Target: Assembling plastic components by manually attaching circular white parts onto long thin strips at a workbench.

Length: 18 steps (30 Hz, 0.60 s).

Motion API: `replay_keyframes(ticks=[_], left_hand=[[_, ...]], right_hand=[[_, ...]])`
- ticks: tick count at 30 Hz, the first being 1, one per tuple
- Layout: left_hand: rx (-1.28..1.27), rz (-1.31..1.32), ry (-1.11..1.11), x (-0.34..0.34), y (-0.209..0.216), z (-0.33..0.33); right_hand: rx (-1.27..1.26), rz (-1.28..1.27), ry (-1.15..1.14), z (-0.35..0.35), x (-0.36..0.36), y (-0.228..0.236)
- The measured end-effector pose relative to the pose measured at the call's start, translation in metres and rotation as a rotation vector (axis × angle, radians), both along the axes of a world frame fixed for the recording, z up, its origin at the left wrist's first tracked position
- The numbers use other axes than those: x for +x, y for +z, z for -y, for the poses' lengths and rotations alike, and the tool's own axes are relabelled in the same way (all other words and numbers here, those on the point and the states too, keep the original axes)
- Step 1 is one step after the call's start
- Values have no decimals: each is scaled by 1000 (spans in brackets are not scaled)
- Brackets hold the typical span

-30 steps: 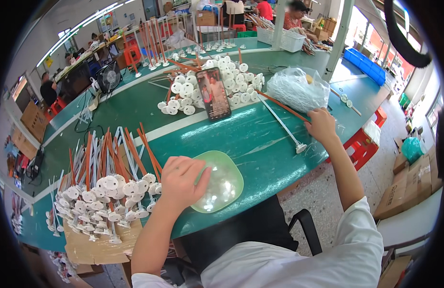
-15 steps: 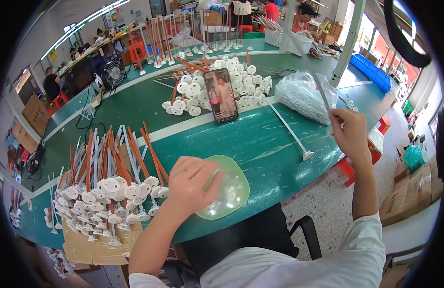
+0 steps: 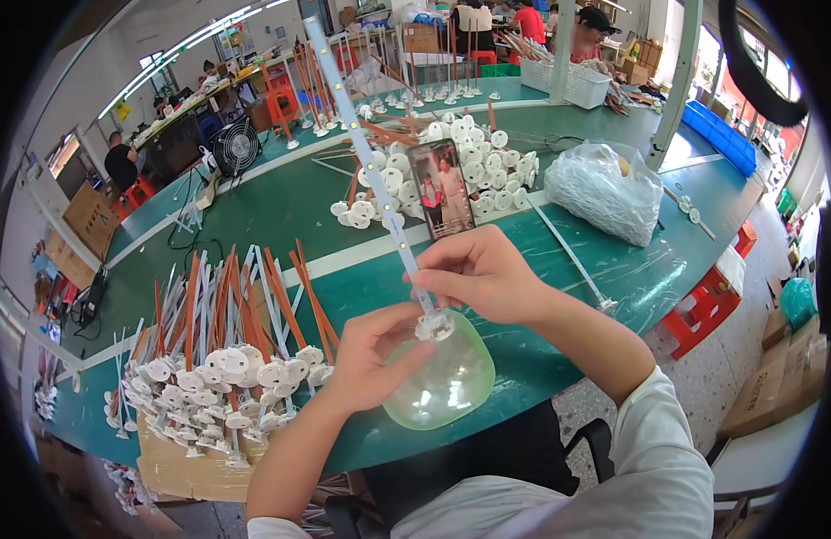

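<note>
A pale strip dotted with small yellow squares (image 3: 369,166) stands in the centre of the frame, leaning toward the upper left, its white round base (image 3: 435,325) over the far edge of the green bowl (image 3: 465,382). Half a second ago the right hand (image 3: 483,274) was off at the right with a blurred strip raised beside the bag of strips (image 3: 604,193); now it is at the centre, its thumb and fingers pinching the strip just above the base. The left hand (image 3: 379,355) is half curled beside the base, thumb apart from the fingers; whether it grips the base I cannot tell. Behind the strip a phone (image 3: 444,190) leans against piled white discs (image 3: 501,171); more disc-ended strips (image 3: 209,382) crowd the lower left.
</note>
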<state>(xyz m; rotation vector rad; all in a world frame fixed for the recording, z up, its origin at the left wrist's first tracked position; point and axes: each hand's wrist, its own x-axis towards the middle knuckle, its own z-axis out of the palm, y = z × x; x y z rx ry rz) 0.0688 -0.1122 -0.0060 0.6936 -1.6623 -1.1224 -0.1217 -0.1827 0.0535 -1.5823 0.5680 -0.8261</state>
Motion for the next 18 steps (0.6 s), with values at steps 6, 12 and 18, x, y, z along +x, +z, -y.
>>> replay_keyframes(ticks=[6, 12, 18], left_hand=[[194, -65, -8, 15, -2, -3], [405, -375, 80, 18, -9, -7], [502, -426, -4, 14, -14, -11]], right_hand=[[-69, 126, -142, 4, 19, -34], [-1148, 77, -292, -3, 9, -47], [-1321, 139, -276, -3, 13, -56]])
